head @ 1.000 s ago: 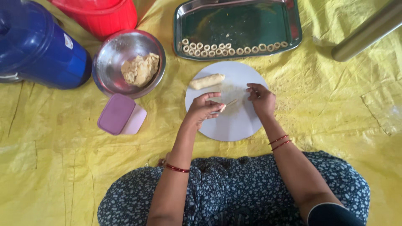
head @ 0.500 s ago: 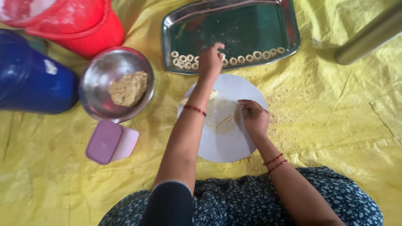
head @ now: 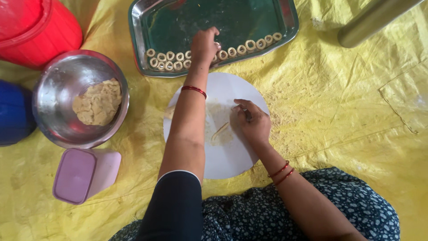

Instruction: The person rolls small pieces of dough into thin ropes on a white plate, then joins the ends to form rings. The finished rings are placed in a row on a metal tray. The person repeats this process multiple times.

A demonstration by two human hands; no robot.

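A yellow sheet [head: 339,116] is seen from above, spread on the floor, with a person seated at its lower edge in a dark flowered garment. The left hand [head: 204,44] is stretched forward over the near rim of a steel tray [head: 249,13], its fingers curled down among a row of small dough rings [head: 240,49] laid along that rim — whether a ring is pinched between them cannot be told. A red bangle is worn on that wrist. The right hand [head: 252,122] is rested on a round white board [head: 232,156] just in front of the knees, fingers loosely bent and pressed to the floured surface; a thin strip of dough [head: 219,132] is seen lying just beside it, apart from the fingers. To the left, a steel bowl [head: 58,120] is placed, holding a lump of tan dough [head: 97,102]. A lilac lidded box [head: 84,174] is set below the bowl — a red bucket [head: 35,31] and a blue container [head: 13,111] are found further left.
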